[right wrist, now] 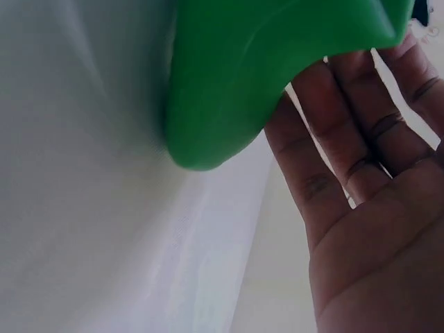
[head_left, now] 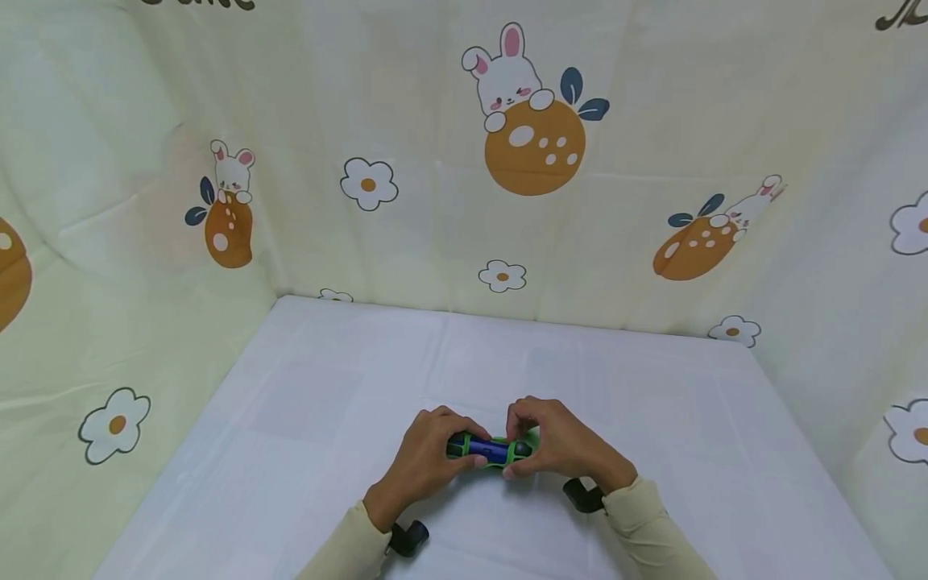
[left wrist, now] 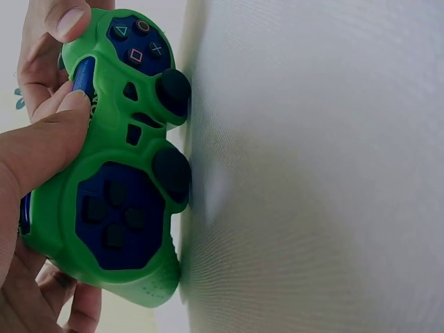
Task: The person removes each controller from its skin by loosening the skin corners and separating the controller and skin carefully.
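A game controller (head_left: 484, 449) with a blue body, black buttons and a green rubbery sleeve stands on edge at the table, shoulder buttons upward. In the left wrist view its button face (left wrist: 52, 180) shows, both thumbsticks right at the tabletop. My left hand (head_left: 426, 455) grips the left end, thumb on the near side, fingers behind. At the other end my right hand (head_left: 564, 439) holds it between thumb and forefinger. The right wrist view shows one green handle (right wrist: 222, 83) pointing down, with the right hand's fingers (right wrist: 354, 132) along its back.
The table (head_left: 326, 403) has a white cover. A cream curtain (head_left: 420, 97) with rabbit, orange and flower prints hangs behind it and at both sides. Black wrist cameras (head_left: 409, 538) sit under both forearms, beside beige sleeves (head_left: 656, 528).
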Demonstrator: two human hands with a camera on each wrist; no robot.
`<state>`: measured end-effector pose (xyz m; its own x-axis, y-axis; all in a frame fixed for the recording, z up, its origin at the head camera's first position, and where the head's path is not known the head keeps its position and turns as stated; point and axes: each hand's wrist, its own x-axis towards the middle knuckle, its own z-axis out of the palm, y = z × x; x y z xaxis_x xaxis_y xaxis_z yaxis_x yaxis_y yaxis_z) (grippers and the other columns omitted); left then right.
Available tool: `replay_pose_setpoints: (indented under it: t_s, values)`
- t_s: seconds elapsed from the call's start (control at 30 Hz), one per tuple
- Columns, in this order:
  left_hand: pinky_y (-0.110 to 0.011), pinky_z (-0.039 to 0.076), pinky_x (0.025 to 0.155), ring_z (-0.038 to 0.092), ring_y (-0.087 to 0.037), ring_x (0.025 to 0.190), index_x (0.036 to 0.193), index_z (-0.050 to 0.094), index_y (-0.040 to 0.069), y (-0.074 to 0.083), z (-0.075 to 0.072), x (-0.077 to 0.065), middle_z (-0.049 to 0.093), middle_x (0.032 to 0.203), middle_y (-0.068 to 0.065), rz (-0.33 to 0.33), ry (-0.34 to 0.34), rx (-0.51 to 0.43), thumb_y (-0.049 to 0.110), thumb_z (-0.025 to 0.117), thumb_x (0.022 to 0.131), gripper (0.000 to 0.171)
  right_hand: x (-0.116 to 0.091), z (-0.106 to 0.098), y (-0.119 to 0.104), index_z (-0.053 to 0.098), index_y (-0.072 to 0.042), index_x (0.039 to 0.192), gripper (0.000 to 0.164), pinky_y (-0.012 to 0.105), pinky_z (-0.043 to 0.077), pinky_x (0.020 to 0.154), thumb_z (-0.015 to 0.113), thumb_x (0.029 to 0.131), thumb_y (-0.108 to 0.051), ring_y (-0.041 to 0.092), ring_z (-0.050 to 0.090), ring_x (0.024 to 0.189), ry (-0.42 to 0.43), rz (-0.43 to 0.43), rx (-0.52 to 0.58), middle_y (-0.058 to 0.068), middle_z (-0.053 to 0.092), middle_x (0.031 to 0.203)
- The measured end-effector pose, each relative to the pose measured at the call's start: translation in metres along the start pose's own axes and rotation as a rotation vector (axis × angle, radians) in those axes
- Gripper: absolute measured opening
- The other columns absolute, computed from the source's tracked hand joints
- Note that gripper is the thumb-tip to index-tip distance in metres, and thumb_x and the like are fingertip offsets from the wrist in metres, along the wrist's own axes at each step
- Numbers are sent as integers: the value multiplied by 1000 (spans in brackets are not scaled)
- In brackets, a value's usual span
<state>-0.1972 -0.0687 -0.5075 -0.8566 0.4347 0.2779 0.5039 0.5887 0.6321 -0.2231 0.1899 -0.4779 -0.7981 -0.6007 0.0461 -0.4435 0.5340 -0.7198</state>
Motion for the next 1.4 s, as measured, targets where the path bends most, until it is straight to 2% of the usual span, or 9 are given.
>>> replay_pose_setpoints:
  t_s: [0.13,0.33,0.5,0.73,0.93,1.07,1.23,1.4]
  values:
    - [-31,43,89,59,-7,99,112,81,27,1,0,0,79,107,12,3,-3,2,33,90,86,28,2,0,3,61,-28,91,46,29,52,88,100,69,-36,9,64,96,-22,-17,13,-10,61,95]
    - [-31,43,90,60,-6,100,111,81,27,3,0,1,79,107,13,17,-18,-7,31,91,85,28,4,2,5,53,-22,85,50,27,43,79,98,71,-36,14,54,91,-73,-55,-15,-8,52,92]
    - [-32,44,92,61,-7,102,112,80,26,4,-1,2,79,108,12,34,-32,-2,30,90,86,28,3,4,3,47,-20,81,53,28,38,76,97,74,-34,11,46,88,-91,-69,-29,-7,45,91]
    - [-32,45,92,62,-8,104,112,80,25,4,-2,1,79,108,12,57,-36,35,32,90,86,29,2,3,0,45,-20,86,55,24,37,74,97,75,-32,9,45,86,-116,-111,-38,-9,45,91]
    - [-33,47,94,63,-9,104,113,79,26,4,-3,0,78,108,11,67,-37,47,34,89,86,30,5,0,-4,46,-20,87,56,21,36,71,96,76,-40,7,46,81,-209,-66,-48,-9,45,88]
    - [-33,47,95,62,-9,104,114,78,27,3,-3,-1,76,108,11,68,-44,52,34,89,86,31,10,-3,-8,48,-18,85,54,19,39,67,98,74,-39,4,50,77,-265,-48,-48,-9,50,84]
    - [-35,47,96,61,-9,104,114,78,27,0,-4,-1,77,109,12,61,-49,42,35,88,86,31,15,-5,-12,50,-19,85,56,18,38,64,101,70,-38,0,49,73,-267,-34,-86,-13,53,81]
    - [-35,46,95,61,-8,104,115,78,27,-3,-5,-2,76,109,13,54,-56,22,35,87,87,30,15,-7,-13,51,-19,83,57,17,35,63,101,68,-44,-1,47,72,-253,-14,-115,-15,50,76]
